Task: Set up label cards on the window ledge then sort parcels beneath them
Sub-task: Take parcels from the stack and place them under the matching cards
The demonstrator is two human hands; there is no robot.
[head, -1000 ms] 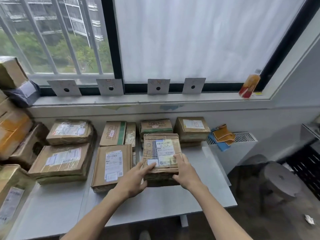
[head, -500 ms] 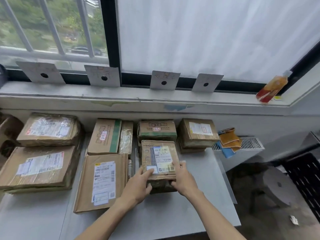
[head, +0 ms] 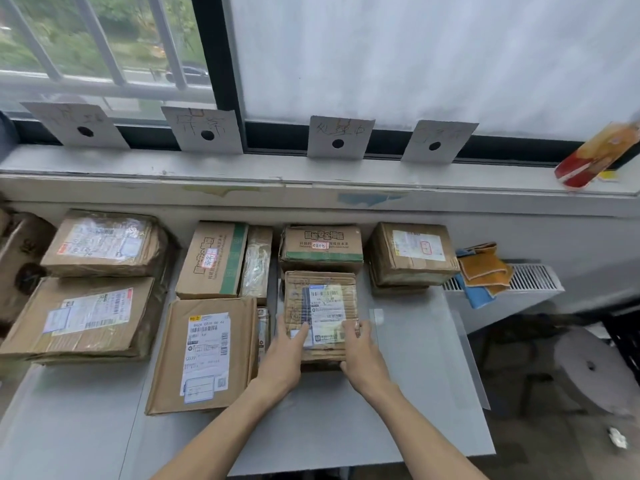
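A small parcel is held at its near corners by the left hand and right hand, thumbs pressed on top, and lies below the third label card, seemingly to be squared within that card's column

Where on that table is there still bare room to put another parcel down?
Bare table lies right of the held parcel, below the rightmost box, and along the near edge around both forearms. The left half is crowded with the large flat parcel and boxes.
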